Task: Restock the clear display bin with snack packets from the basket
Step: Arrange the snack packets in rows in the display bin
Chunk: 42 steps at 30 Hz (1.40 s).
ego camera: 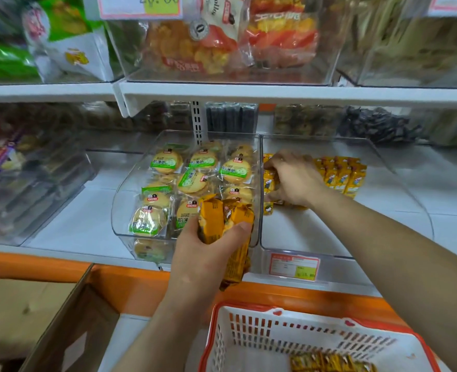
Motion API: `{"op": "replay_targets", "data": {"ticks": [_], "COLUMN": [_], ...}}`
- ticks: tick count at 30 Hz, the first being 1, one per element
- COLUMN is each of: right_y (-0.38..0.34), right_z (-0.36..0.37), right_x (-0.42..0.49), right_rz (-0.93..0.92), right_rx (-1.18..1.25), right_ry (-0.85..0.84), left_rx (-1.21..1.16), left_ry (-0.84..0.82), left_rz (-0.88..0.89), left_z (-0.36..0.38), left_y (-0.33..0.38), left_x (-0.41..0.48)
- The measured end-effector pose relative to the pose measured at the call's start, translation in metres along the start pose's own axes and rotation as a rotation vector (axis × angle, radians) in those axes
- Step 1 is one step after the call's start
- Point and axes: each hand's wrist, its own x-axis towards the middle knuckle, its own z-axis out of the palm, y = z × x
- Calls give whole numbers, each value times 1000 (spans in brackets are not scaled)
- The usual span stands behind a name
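My left hand (208, 253) grips a bundle of yellow snack packets (222, 218) in front of the shelf edge, just left of the clear display bin (343, 251). Inside that bin, my right hand (293, 178) reaches down, its fingers curled around yellow packets (269, 183) at the bin's left wall. A row of the same packets (340, 174) stands upright behind the hand. The white basket with a red rim (249, 334) sits at the bottom, with several yellow packets (332, 362) left in it.
A neighbouring clear bin (130, 189) to the left holds green-labelled round biscuits. A price tag (293, 265) is stuck on the display bin's front. An open cardboard box (69, 318) stands at lower left. Upper shelf bins hold bagged snacks.
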Motion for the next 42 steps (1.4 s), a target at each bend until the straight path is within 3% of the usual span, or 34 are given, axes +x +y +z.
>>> {"op": "replay_targets", "data": {"ticks": [9,17,19,22,27,34,38,42], "right_y": [1,-8,-12,-23,-51,-59,-48,-47], "right_z": [15,-20,-41,-70,-99,-96,-99,-98], "right_x": [2,-13,-41,-109,-214,-267,-273,-274], "right_rz": [-84,-1,37,94,157,275,316,396], "right_rx": [-232,-110,23,488,1278,1456,1635,1777], "right_ry": [160,39,91,148,-53,-35,-73,-99], "left_rx": [-15,38,22,28,12,-24,-30,106], "left_ry": [13,37,30,8,-119,-308,-318,-321], "left_rz": [21,41,40,23,-52,-36,-52,30], "left_z": [6,3,3,10,36,54,50,46], "left_y": [-1,4,8,12,19,13,15,12], "left_x": [4,1,-3,-11,-37,-78,-84,-85]}}
